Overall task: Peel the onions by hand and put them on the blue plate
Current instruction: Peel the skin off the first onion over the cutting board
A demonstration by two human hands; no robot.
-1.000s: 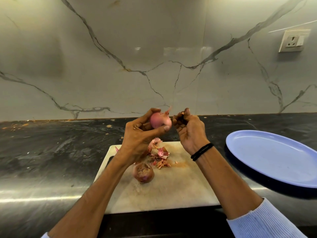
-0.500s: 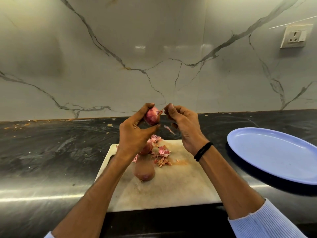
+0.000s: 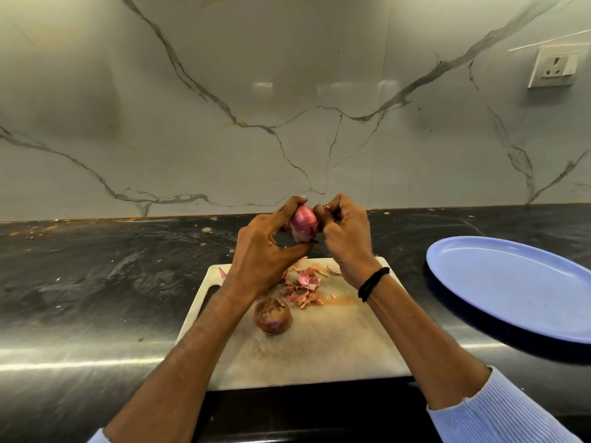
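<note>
Since half a sec ago, both hands have closed in: the right grip (image 3: 347, 238), which was drawing a strip away w/ a gap btwn it and the bulb, is back against the held onion (image 3: 303, 223). The onion sits a touch further right.

The left grip (image 3: 265, 251) holds the held onion up over the far edge of the cutting board (image 3: 319, 353), forefinger over the top, thumb under the bottom. Its long axis runs approx upright, tilted a little. The right grip is curled tight, thumb tip on the onion's upper right flank, pinching at its skin.

Key relation: the blue plate (image 3: 511, 282) lies on the desk (image 3: 96, 282) well off to the right of the held onion and nearer the person. The right grip is thus the closer one, while the left grip carries the bulb. My read is a hand-over, or a left reach across the board.

Count:
- 2 onions: one held, shiny and mostly bare; a 2nd onion (image 3: 272, 316) on the board, dry skin on
- 1 plate, nothing on it
- 1 board
- 1 loose heap of peel scraps (image 3: 303, 286) just beyond the 2nd onion

Task looks under halfway.
</note>
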